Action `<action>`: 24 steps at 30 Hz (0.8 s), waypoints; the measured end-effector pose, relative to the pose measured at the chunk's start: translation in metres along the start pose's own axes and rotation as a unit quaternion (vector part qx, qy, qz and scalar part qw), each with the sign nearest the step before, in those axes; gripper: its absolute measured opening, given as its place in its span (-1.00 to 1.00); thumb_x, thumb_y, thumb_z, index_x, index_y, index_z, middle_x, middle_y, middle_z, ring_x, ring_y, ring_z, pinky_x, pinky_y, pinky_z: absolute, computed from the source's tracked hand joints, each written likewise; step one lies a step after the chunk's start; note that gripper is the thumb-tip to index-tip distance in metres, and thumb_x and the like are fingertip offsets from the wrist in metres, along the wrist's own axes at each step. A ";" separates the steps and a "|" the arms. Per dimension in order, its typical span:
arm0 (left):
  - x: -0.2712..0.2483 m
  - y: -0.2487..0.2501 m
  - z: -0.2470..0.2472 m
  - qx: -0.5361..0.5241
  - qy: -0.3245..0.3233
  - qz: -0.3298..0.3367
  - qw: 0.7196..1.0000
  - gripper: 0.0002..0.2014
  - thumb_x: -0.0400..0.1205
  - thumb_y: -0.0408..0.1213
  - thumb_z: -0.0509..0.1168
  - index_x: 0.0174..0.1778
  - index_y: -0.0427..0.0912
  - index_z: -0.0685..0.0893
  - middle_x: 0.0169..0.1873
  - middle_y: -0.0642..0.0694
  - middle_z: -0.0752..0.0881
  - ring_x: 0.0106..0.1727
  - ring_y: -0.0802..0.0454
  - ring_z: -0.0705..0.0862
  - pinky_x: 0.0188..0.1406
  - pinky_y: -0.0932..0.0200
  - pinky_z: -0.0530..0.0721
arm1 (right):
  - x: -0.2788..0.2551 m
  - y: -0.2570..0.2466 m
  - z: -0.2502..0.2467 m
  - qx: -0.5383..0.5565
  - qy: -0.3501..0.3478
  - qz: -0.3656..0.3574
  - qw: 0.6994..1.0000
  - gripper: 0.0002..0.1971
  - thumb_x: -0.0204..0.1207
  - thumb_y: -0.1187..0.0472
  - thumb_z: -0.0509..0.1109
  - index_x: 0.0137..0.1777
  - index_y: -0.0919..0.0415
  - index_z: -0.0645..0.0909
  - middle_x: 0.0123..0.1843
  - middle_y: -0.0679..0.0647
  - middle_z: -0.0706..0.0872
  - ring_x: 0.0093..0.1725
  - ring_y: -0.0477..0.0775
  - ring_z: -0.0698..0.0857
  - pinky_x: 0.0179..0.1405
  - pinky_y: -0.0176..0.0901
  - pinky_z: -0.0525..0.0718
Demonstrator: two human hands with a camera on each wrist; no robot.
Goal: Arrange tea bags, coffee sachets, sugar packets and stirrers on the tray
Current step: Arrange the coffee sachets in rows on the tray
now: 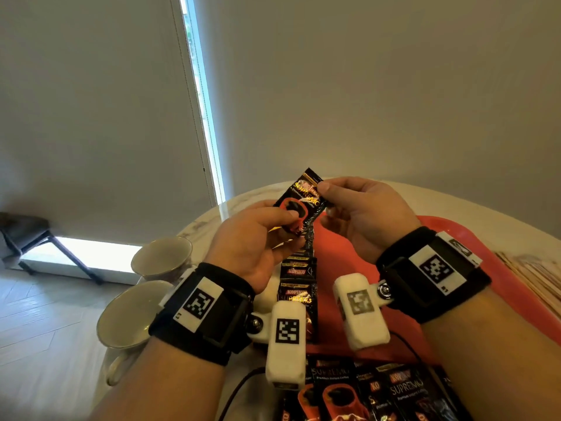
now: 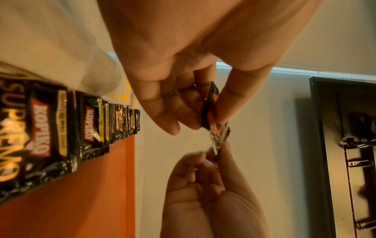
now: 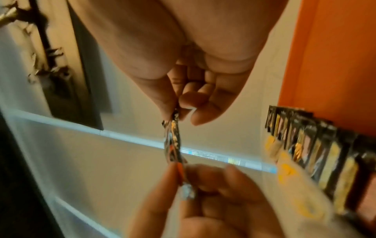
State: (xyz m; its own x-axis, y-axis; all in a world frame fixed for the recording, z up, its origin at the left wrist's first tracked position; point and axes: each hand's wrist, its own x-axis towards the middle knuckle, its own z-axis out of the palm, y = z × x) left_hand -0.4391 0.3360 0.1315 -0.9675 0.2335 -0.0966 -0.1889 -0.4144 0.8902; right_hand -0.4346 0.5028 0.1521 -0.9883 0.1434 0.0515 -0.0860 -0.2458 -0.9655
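Above the red tray [image 1: 501, 287], we pinch one black coffee sachet [image 1: 299, 202] between our left hand [image 1: 252, 241] and right hand [image 1: 367, 214], fingers clamped on its opposite ends, over the row of sachets [image 1: 299, 287] on the tray.

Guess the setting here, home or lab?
Probably a home or hotel-style room, not a lab: a round marble-look table set by a blind-covered window, wood-look floor, and two cups beside a red tray with coffee sachets.
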 end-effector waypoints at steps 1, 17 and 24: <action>0.000 0.000 -0.001 0.011 -0.005 0.001 1.000 -0.88 0.62 -0.51 0.39 -0.03 -0.25 0.77 -0.21 -0.18 0.82 -0.12 -0.08 0.76 -0.15 0.06 0.80 | 0.000 -0.002 0.000 0.021 -0.002 0.016 1.000 -0.95 0.59 0.32 0.50 -0.02 0.31 0.73 -0.32 0.07 0.69 -0.44 -0.10 0.54 -0.41 -0.24 0.69; 0.003 -0.006 0.000 0.027 0.032 0.043 0.998 -0.88 0.58 -0.41 0.54 -0.01 -0.22 0.78 -0.15 -0.17 0.88 -0.22 0.02 0.83 -0.15 0.11 0.83 | 0.002 0.000 -0.002 -0.006 -0.006 0.044 0.999 -0.86 0.58 0.45 0.45 0.09 0.31 0.72 -0.11 0.18 0.86 -0.27 0.05 0.81 -0.31 -0.15 0.77; 0.014 -0.001 -0.011 -0.008 0.105 0.052 0.993 -0.94 0.66 -0.37 0.48 0.00 -0.14 0.76 -0.20 -0.06 0.84 -0.26 0.07 0.78 -0.24 0.12 0.75 | 0.063 0.017 -0.043 -0.146 0.121 0.141 0.972 -0.84 0.60 0.45 0.38 0.07 0.21 0.66 0.00 0.20 0.77 -0.20 0.05 0.77 -0.18 -0.08 0.78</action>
State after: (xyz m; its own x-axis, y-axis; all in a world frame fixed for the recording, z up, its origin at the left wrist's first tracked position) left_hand -0.4541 0.3296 0.1246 -0.9953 -0.0002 -0.0964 -0.0864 -0.4413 0.8932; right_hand -0.4930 0.5491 0.1278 -0.9062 0.3395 -0.2521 0.2576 -0.0296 -0.9658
